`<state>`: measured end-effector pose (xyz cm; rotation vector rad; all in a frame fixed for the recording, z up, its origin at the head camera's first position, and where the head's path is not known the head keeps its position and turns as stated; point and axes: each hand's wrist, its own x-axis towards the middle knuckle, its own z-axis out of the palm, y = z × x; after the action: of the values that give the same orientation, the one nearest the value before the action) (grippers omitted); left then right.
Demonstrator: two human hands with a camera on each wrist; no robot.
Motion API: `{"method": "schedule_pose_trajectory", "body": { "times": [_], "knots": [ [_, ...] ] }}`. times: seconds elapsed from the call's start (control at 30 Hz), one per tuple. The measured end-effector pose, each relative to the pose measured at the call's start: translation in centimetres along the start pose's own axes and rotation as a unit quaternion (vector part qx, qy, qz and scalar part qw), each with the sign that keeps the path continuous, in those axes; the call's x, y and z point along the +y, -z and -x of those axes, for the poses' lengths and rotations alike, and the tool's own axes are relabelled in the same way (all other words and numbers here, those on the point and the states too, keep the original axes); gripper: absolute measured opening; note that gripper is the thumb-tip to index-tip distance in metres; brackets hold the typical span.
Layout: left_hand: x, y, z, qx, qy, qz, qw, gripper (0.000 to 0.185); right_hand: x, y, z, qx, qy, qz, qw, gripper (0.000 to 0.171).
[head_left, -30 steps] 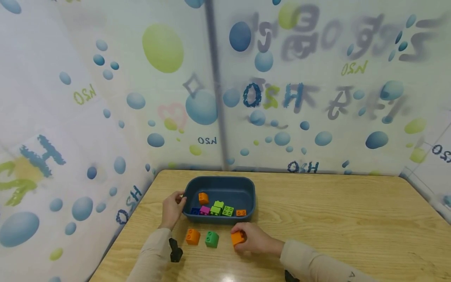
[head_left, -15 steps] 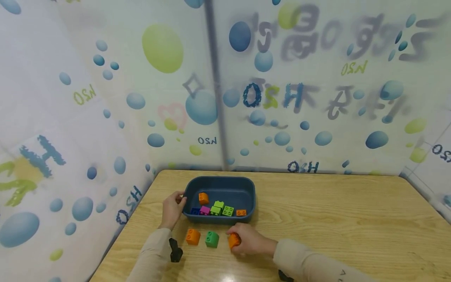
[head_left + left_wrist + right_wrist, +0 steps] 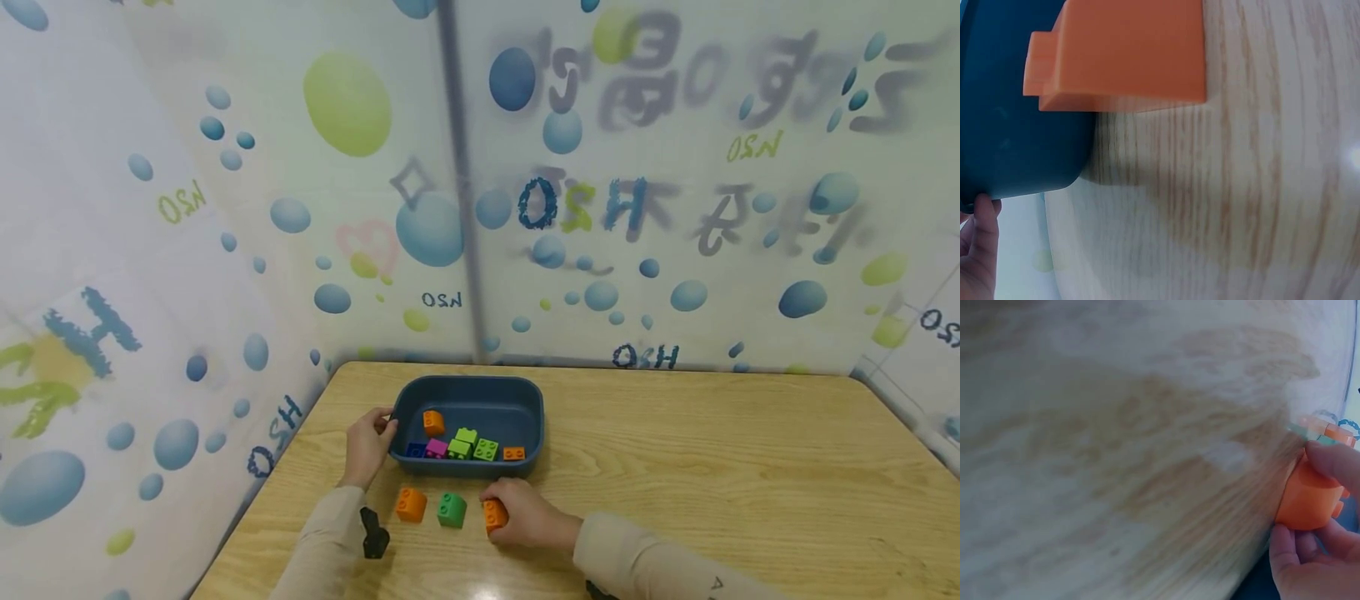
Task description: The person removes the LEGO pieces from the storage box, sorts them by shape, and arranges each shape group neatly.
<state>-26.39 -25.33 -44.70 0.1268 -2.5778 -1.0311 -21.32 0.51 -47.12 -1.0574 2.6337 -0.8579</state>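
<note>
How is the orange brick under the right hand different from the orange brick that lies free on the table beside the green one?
The right hand grips the held orange brick, partly covering it; nothing touches the free orange brick, so its whole shape shows. The held brick lies right of the green brick, the free one left of it. The free brick's studs face up; the held brick looks tilted. Both are orange, in front of the blue tub.
</note>
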Motion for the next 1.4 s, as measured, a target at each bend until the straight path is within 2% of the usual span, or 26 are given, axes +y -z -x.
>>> {"method": "schedule_pose_trajectory", "body": {
  "times": [0.3,0.47,0.93,1.4],
  "knots": [
    [0.0,0.0,0.0,0.002,-0.004,-0.002,1.0,0.021,0.0,0.8,0.5,-0.009,-0.002,-0.026,1.0,0.046],
    [0.0,0.0,0.0,0.005,-0.006,0.0,1.0,0.021,0.2,1.2,0.9,-0.005,0.01,-0.035,0.999,0.041],
    [-0.1,-0.1,0.0,0.006,-0.006,-0.001,1.0,0.022,0.4,1.4,1.2,-0.02,-0.016,-0.092,0.995,0.033],
    [0.0,-0.1,0.0,0.005,-0.001,0.002,1.0,0.022,0.6,1.5,1.3,-0.026,-0.021,-0.103,0.994,0.032]
  ]
}}
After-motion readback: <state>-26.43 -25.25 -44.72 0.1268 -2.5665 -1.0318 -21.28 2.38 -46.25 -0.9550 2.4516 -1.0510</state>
